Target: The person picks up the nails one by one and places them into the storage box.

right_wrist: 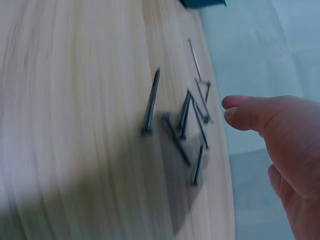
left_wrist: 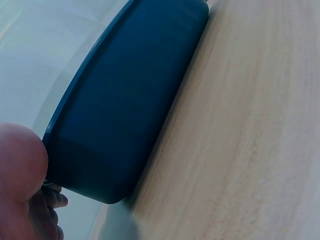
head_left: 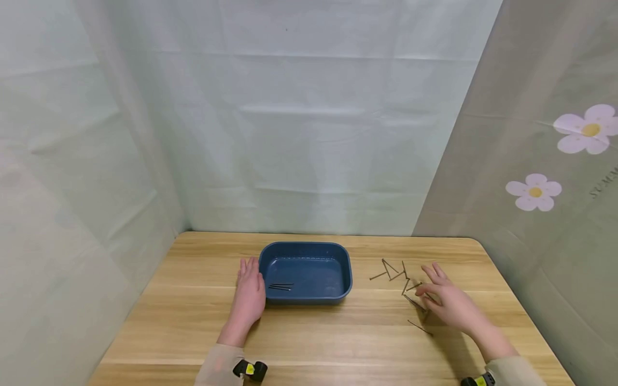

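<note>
My left hand (head_left: 250, 292) rests against the left wall of a dark blue rectangular tray (head_left: 309, 299), fingers extended along its side. In the left wrist view the thumb (left_wrist: 20, 162) lies by the tray's corner. A few nails (head_left: 281, 287) lie side by side inside the tray at its left. On the right, my right hand (head_left: 451, 303) hovers over loose nails (head_left: 414, 303) scattered on the table, thumb and index finger close together. The right wrist view shows the thumb (right_wrist: 250, 115) beside and above the nails (right_wrist: 151, 102), with nothing visible in its grasp.
The wooden table (head_left: 338, 343) has a rounded back edge. Pale cloth (head_left: 314, 134) hangs behind it and at the sides, with printed flowers (head_left: 533, 192) at the right. More nails (head_left: 386, 271) lie between the tray and my right hand.
</note>
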{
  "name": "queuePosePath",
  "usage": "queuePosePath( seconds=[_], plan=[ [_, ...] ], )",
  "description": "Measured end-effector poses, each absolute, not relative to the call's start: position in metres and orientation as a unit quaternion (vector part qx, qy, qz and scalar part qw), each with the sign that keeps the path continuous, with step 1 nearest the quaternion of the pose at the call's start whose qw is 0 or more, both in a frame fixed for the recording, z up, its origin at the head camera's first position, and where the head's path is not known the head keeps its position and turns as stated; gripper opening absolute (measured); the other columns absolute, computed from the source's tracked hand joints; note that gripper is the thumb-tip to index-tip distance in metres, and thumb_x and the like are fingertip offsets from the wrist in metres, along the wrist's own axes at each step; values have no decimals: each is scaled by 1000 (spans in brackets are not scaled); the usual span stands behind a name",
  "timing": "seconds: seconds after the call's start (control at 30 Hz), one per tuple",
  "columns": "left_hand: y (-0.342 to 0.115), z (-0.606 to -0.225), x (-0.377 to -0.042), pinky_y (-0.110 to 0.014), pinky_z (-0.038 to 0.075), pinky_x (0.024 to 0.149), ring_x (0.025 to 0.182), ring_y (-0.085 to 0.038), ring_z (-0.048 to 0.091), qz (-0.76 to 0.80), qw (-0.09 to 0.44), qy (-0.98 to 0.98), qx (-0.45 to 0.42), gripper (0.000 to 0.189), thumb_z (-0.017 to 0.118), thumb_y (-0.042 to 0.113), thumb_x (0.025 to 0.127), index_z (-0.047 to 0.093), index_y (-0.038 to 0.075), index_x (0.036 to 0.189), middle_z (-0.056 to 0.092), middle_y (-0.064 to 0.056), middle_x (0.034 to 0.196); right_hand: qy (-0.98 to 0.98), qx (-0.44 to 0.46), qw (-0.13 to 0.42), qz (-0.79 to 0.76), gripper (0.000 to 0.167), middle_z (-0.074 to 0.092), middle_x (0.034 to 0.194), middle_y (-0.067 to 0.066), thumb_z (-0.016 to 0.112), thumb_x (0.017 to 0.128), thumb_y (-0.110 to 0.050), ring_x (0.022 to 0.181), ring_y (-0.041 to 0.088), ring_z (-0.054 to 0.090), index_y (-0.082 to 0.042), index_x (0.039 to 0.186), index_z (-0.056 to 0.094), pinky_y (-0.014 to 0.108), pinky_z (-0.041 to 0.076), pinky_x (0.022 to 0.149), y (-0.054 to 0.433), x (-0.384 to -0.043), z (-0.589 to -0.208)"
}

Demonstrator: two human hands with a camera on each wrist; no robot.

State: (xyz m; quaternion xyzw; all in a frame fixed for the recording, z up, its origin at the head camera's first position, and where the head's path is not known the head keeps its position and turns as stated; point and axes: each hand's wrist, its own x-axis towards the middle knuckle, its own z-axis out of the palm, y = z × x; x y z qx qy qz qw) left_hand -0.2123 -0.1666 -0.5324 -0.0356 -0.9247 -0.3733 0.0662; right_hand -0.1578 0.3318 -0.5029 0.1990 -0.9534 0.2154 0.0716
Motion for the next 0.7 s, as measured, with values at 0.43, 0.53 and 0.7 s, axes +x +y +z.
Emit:
queuePosePath(
  seconds=[0.43,0.53,0.7],
  plan=[
    [-166,-534,-211,-65,11,128,160,-52,10,-372,77,-924,-38,51,38,5,113,32,-19,158,27,-36,167,-955,228,112,152,28,52,152,35,90,81,-5,141,65,40,-24,98,79,77,37,110,363,-148,-513],
    [-166,-534,-211,-63,10,129,161,-51,9,-371,67,-926,-33,52,36,6,113,30,-18,159,26,-35,169,-956,231,107,146,27,51,152,36,90,81,-8,142,65,39,-27,97,77,76,36,112,363,-147,-513],
    [-165,-534,-213,-64,11,129,161,-51,8,-369,65,-927,-34,52,36,7,114,30,-18,159,26,-34,169,-961,222,97,137,26,50,153,35,92,79,-11,142,63,40,-27,95,77,76,39,109,364,-149,-515]
  ],
)
